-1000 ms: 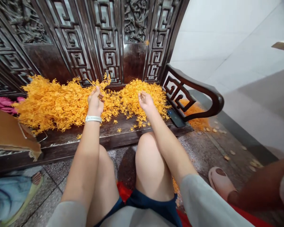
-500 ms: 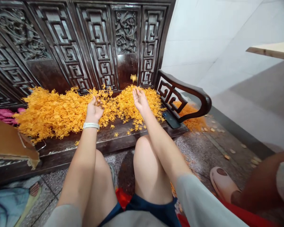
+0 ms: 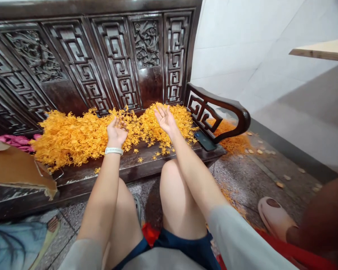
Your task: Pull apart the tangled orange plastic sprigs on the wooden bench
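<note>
- Left hand (image 3: 117, 132), palm up, fingers loosely apart, is just before the larger yellow pile (image 3: 73, 138).
- Right hand (image 3: 165, 119), likewise spread, is before the smaller heap (image 3: 181, 120).
- Pile and heap share the tabletop (image 3: 129, 159), probably for easy reach.

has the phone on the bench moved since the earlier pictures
No: judged against the bench's armrest, the phone lies in the same spot beside it; both shift together in the picture as the camera turns.

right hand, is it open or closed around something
Open: the right hand has its fingers extended and bare palm showing, with nothing gripped, in front of the yellow-orange pile.
</note>
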`<state>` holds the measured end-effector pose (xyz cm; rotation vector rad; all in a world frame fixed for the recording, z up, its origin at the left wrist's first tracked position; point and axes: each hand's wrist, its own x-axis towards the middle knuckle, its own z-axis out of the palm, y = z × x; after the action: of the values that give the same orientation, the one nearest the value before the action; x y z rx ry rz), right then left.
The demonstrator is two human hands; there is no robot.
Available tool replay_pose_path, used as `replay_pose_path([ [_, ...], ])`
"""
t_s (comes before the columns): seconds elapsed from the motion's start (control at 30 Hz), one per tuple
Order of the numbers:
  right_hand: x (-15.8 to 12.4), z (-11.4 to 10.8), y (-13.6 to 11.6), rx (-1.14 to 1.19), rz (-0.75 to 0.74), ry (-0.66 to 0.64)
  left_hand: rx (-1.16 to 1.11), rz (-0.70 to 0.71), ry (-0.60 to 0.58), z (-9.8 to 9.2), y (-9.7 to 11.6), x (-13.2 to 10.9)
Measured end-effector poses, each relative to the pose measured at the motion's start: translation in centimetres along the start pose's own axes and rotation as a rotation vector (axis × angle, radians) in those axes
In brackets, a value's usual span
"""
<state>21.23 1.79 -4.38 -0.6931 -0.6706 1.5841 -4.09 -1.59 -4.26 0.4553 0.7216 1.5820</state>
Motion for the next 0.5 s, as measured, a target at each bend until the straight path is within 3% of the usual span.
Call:
replay_pose_path([
  [0.07, 0.7, -0.5, 0.9, 0.059, 0.067, 0.156, 0.039, 0.006, -0.007, 0.2, -0.3, -0.1],
  [0.13, 1.1, -1.2, 1.7, 0.025, 0.177, 0.150, 0.064, 0.007, 0.000, 0.5, -0.7, -0.2],
  [0.3, 0.8, -1.7, 1.9, -0.193, 0.208, 0.005, -0.015, -0.005, -0.089, 1.6, -0.8, -0.9],
  [0.5, -1.1, 1.7, 2.4, -0.399, 0.311, -0.314, 0.076, 0.158, -0.205, 2.9, -0.5, -2.1],
])
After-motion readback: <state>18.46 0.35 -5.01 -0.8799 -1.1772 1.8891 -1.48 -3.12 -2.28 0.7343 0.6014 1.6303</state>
